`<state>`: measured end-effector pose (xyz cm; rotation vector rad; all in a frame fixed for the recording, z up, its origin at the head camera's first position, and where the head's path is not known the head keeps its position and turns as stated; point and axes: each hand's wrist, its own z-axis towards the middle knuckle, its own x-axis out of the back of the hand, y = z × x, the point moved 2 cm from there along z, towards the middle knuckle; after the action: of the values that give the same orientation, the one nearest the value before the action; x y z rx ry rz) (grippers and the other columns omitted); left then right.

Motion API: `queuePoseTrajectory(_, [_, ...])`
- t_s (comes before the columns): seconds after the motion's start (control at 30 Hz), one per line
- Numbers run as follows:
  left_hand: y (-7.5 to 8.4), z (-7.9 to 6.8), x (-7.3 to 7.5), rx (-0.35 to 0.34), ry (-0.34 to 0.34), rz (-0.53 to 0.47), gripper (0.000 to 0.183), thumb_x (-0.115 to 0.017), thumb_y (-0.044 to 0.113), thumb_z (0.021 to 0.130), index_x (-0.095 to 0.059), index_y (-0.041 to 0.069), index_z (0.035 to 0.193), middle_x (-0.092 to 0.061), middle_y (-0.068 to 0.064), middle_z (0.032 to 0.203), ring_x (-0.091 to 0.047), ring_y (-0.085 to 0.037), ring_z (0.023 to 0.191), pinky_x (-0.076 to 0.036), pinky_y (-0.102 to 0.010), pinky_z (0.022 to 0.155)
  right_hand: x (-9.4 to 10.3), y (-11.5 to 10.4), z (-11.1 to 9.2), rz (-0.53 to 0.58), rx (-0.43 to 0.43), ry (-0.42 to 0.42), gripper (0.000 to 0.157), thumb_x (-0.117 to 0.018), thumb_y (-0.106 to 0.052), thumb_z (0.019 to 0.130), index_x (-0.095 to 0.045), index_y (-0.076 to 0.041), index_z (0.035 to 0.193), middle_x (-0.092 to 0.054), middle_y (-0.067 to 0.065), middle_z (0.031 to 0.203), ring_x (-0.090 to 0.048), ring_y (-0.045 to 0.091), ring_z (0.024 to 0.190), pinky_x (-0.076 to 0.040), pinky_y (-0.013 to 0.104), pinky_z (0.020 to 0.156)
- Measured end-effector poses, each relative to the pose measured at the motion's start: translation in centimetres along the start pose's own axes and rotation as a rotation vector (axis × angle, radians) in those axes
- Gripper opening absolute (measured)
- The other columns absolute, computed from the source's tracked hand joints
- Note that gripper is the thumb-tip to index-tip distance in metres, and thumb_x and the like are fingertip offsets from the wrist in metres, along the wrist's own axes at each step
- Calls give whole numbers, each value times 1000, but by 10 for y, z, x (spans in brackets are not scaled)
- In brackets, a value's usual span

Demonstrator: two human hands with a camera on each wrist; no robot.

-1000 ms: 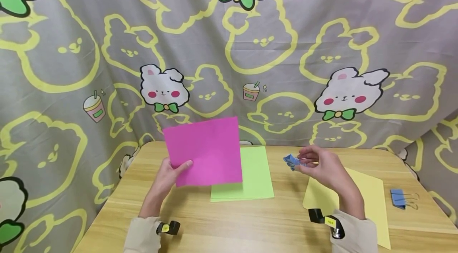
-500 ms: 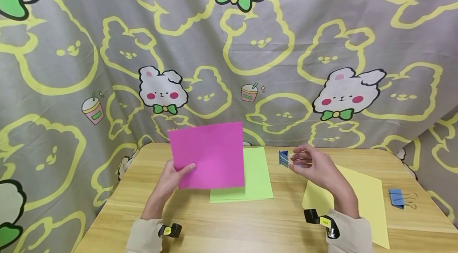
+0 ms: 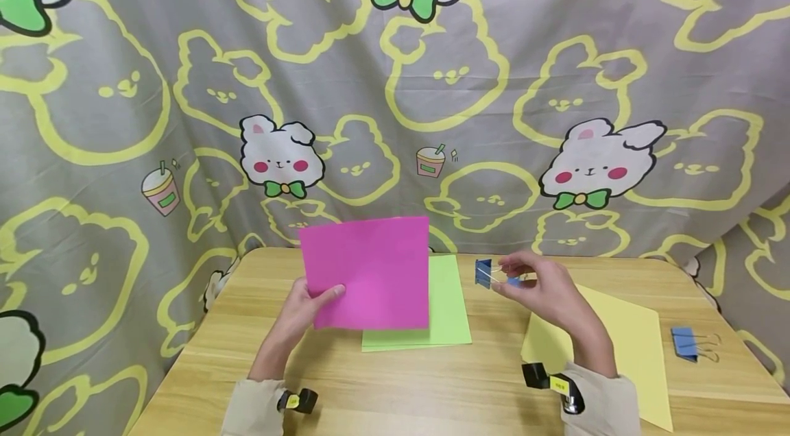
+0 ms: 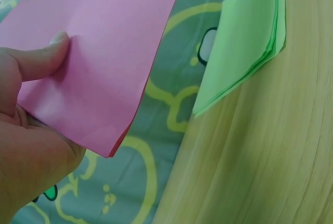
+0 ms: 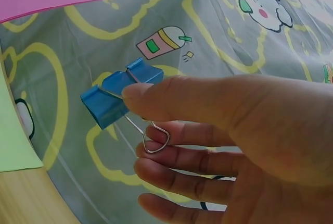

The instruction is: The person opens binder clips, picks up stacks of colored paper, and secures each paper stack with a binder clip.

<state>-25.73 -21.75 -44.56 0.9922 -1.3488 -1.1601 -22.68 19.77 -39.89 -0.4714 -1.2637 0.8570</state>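
Observation:
In the head view my left hand (image 3: 305, 306) pinches a stack of magenta paper (image 3: 370, 271) by its left side, thumb on the front face. The sheets are held up tilted, overlapping the green paper (image 3: 447, 299) on the table. Sheet edges show along the side of the magenta paper (image 4: 109, 78) in the left wrist view. My right hand (image 3: 543, 285) holds a blue binder clip (image 3: 483, 273) by its wire handles, between thumb and fingers. The right wrist view shows the binder clip (image 5: 122, 91) with its mouth away from the palm and no paper in it.
Yellow paper (image 3: 629, 340) lies under and beside the right forearm. Another blue binder clip (image 3: 685, 343) rests near the right end of the wooden table (image 3: 395, 395). A grey patterned curtain (image 3: 345, 93) hangs behind the table.
The magenta paper has moved right and slightly down with my left hand. My right hand has shifted left with the binder clip, which has turned, so the two come closer.

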Motion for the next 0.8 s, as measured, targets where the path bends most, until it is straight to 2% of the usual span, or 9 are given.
queuePoseTrajectory(0.3, [3, -1, -3, -2, -6, 1, 29, -71, 7, 97, -63, -7, 121, -73, -17, 109, -73, -27, 97, -59, -32, 84, -8, -3, 3, 88, 31, -17, 43, -84, -19, 88, -69, 4, 121, -70, 16, 112, -68, 25, 97, -61, 39, 85])
queuePoseTrajectory(0.57, [1, 0, -6, 7, -30, -24, 29, -70, 7, 97, -63, -6, 122, -73, -17, 110, -73, -27, 97, -60, -34, 83, -13, -7, 6, 98, 8, -24, 45, -86, -24, 86, -70, 2, 119, -73, 9, 106, -70, 20, 94, -60, 42, 87])
queuePoseTrajectory(0.8, [1, -1, -8, 1, -44, -37, 30, -71, 8, 97, -63, -7, 122, -73, -18, 110, -73, -28, 97, -60, -34, 83, -19, -9, 7, 129, 35, -46, 40, -86, -23, 86, -71, 0, 115, -74, 12, 104, -70, 19, 91, -60, 35, 84])
